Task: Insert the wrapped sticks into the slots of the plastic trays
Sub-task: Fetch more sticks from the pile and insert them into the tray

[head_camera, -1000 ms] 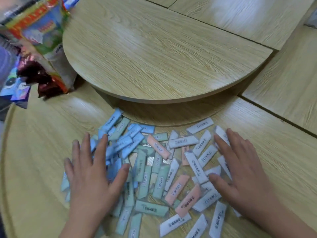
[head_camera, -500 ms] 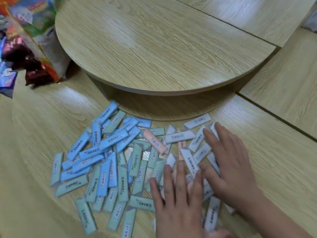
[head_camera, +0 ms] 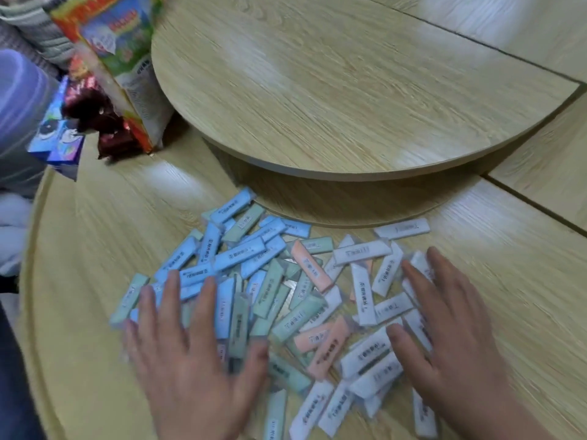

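Blue, green, pink and white wrapped sticks (head_camera: pixel 309 265) heaped just before the raised round wooden turntable (head_camera: pixel 349 90), left hand (head_camera: pixel 190 360) and right hand (head_camera: pixel 451 338) flat on them, fingers spread, gripping nothing; careless sweeping could slide sticks under the turntable's rim.

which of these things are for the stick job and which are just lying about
For the job: sticks, heaped loose on the table; left hand and right hand, both flat on the heap.

Lying about: snack bag, blue box, red foil wrappers, raised round board.
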`<act>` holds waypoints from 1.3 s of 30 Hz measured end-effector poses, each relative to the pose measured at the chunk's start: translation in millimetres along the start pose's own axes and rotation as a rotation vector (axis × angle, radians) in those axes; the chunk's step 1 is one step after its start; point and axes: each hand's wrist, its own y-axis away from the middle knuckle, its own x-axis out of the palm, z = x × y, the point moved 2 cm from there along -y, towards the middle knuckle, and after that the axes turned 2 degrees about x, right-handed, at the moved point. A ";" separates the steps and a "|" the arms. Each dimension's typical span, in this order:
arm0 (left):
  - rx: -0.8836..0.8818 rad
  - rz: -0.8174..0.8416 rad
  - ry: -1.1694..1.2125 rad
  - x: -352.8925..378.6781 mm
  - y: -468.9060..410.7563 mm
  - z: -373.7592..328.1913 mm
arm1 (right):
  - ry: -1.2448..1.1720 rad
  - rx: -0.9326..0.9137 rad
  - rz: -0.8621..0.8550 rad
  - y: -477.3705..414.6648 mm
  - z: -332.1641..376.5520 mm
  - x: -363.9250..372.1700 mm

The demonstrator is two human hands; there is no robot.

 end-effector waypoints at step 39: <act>-1.042 -0.043 0.573 -25.4 39.8 113.9 | -0.020 -0.188 -0.126 48.9 26.8 19.7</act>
